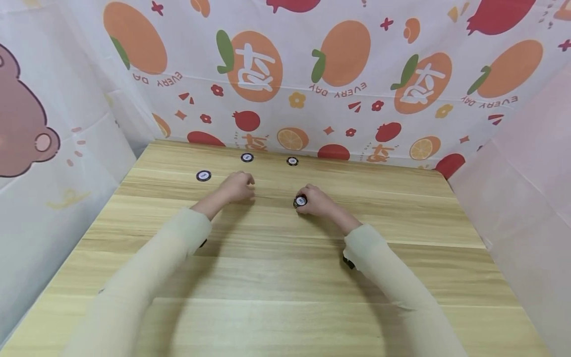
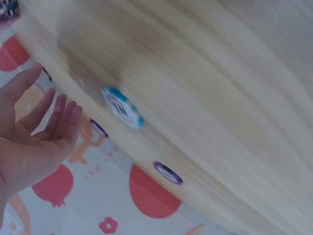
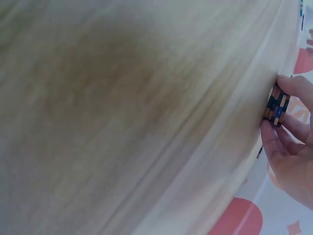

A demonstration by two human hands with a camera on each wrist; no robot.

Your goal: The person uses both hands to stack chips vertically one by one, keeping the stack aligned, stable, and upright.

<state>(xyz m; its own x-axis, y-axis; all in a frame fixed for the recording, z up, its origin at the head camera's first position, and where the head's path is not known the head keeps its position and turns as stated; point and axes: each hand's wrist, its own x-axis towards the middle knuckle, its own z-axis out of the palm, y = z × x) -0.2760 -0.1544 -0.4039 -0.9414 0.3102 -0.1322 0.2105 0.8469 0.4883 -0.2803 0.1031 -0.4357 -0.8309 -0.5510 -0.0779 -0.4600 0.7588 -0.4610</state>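
My right hand (image 1: 317,201) grips a short stack of poker chips (image 1: 301,201) by its sides near the middle of the table. In the right wrist view, the thumb and fingers of the right hand (image 3: 294,132) hold several chips piled together (image 3: 277,106), their edges dark and tan. My left hand (image 1: 238,187) hovers over the table to the left, fingers loosely bent and nothing in them. From the left wrist, the left hand (image 2: 41,132) shows an empty palm with spread thumb. A blue-edged chip (image 2: 122,108) lies on the table beside it.
Single chips lie toward the back: a left one (image 1: 203,175), a back one (image 1: 247,157) and another (image 1: 292,161). Dark chip edges show by the left sleeve (image 1: 203,243) and the right sleeve (image 1: 349,262). A fruit-patterned curtain (image 1: 294,89) hangs behind the wooden table (image 1: 276,287).
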